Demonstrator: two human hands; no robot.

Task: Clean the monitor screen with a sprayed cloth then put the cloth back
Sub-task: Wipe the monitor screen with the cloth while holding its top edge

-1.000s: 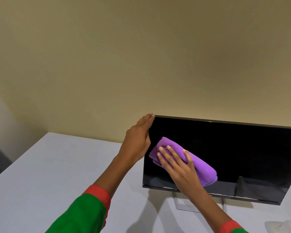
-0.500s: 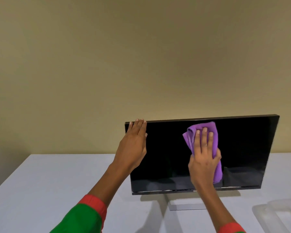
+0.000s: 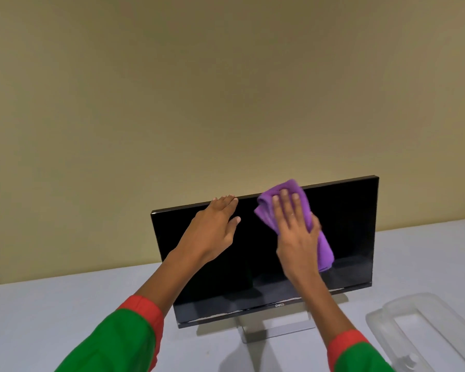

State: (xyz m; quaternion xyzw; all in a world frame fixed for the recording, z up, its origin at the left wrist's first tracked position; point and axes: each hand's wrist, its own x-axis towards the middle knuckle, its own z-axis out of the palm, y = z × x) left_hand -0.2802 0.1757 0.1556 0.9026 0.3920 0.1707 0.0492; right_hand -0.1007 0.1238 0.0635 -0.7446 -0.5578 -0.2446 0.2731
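A black monitor (image 3: pixel 352 224) with a dark screen stands on a silver foot on the white table (image 3: pixel 51 312). My right hand (image 3: pixel 295 232) lies flat with straight fingers on a folded purple cloth (image 3: pixel 324 248), pressing it against the upper middle of the screen; the cloth's top reaches just over the monitor's top edge. My left hand (image 3: pixel 215 229) is to the left of it, its fingertips on the top edge of the monitor and its thumb in front of the screen.
A clear plastic bin (image 3: pixel 424 328) sits on the table at the lower right, close to the monitor's foot. A plain beige wall (image 3: pixel 226 89) rises behind the monitor.
The right hand has slid the cloth from the lower left of the screen up to the top edge. The left hand has moved right along the top edge. The view has swung.
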